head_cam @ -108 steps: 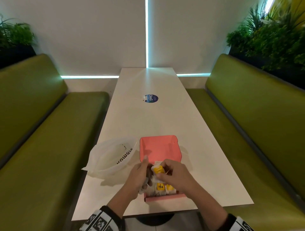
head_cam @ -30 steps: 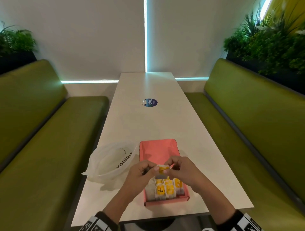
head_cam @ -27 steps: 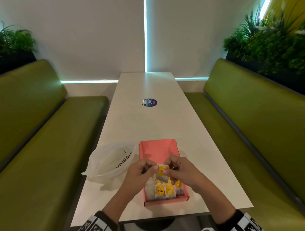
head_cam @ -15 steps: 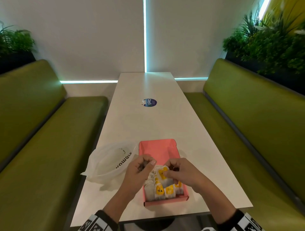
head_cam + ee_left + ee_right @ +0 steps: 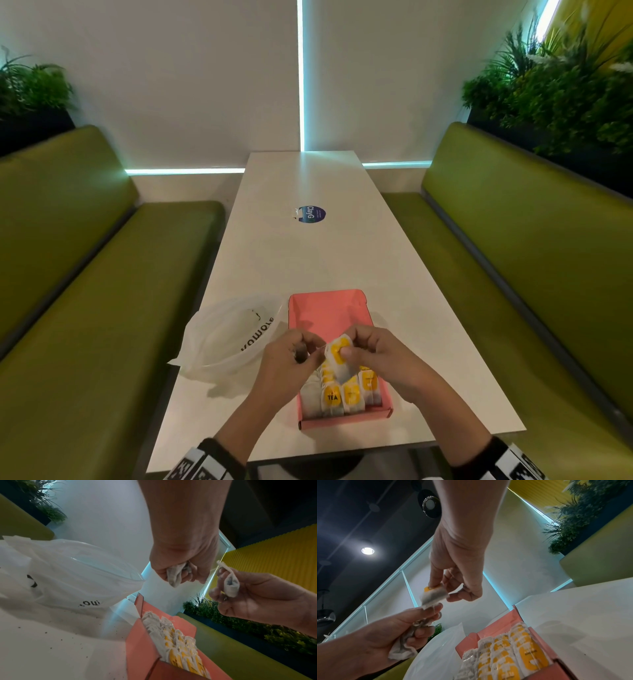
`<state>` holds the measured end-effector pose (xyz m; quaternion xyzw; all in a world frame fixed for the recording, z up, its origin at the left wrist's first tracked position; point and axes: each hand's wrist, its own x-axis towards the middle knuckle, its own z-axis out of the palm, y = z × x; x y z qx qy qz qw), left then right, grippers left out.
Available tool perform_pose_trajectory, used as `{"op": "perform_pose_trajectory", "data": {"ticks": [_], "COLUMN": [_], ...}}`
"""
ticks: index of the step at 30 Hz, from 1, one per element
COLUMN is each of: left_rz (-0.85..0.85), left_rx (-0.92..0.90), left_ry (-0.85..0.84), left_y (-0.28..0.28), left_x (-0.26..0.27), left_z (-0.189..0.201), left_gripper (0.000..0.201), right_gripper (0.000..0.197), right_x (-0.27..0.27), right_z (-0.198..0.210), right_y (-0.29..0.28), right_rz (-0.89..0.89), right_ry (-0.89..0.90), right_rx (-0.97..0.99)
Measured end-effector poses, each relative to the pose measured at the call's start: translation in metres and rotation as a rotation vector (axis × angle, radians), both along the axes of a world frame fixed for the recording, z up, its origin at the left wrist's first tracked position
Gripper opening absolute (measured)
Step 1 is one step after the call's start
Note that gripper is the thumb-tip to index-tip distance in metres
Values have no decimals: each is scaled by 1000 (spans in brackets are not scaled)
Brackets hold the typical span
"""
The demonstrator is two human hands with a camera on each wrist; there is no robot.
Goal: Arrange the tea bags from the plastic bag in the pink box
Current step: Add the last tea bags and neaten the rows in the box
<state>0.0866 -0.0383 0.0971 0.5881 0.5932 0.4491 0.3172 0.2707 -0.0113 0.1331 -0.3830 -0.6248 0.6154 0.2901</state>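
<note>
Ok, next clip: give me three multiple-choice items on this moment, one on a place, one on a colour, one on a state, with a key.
1. Where does the plastic bag lie?
A. left of the pink box
B. inside the box
C. on a bench

2. What colour are the labels on the tea bags in the box?
A. red
B. yellow
C. blue

3. What is the right hand doing?
A. resting flat on the table
B. pinching a tea bag above the box
C. gripping the plastic bag

Key: 1 A, the bag lies on the table beside the box's left wall; 2 B, yellow patches show; 3 B, thumb and fingers pinch it above the rows.
</note>
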Motion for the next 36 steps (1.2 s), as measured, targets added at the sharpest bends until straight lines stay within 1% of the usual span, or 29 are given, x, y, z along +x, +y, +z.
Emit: {"op": "perform_pose_trajectory", "data": {"ticks": [2, 4, 5, 8, 10, 14, 17, 20, 23, 26, 27, 29, 32, 34, 36], "left_rz": [-10, -15, -16, -24, -20, 27, 83, 113, 66, 22, 12, 13, 99, 121, 108], "left_rx": [-5, -8, -17, -59, -64, -53, -72, -172, -279, -312, -319, -334, -359, -386, -397], "left_ry": [-1, -27, -64, -239, -309, -286, -323, -385, -474, -538, -556, -566, -526, -511, -522], "left_y": [-1, -3, -3, -4, -3, 1, 3, 2, -1, -3, -3, -4, -2, -1, -1], "left_x": [2, 5, 6, 9, 9, 8, 7, 8, 9, 9, 8, 8, 7, 4, 3], "left_z": [0, 2, 3, 8, 12, 16, 19, 22, 27, 32, 33, 35, 31, 30, 30], "left_gripper": [23, 19, 16, 11, 10, 10, 14, 29, 37, 43, 41, 35, 28, 29, 33], "right_gripper": [5, 16, 16, 3, 7, 5, 5, 4, 3, 20, 25, 30, 25, 18, 17], "right_x": [-2, -3, -3, -3, -1, 0, 0, 0, 0, -2, -2, -3, -2, -2, -1], "right_z": [-1, -3, -3, -3, -3, 1, 1, 2, 3, 3, 3, 1, 0, -1, -3], "right_y": [0, 1, 1, 1, 1, -3, -4, -5, -5, -5, -5, -5, -4, -3, -2], "right_rz": [-58, -93, -103, -93, -45, 65, 95, 116, 106, 88, 92, 92, 41, 7, -19], "right_ry": [43, 84, 87, 22, -55, -149, -163, -171, -196, -219, -228, -254, -301, -266, -259], "right_rx": [-46, -101, -117, -103, -79, -40, -16, 14, 83, 131, 135, 155, 204, 204, 229]}}
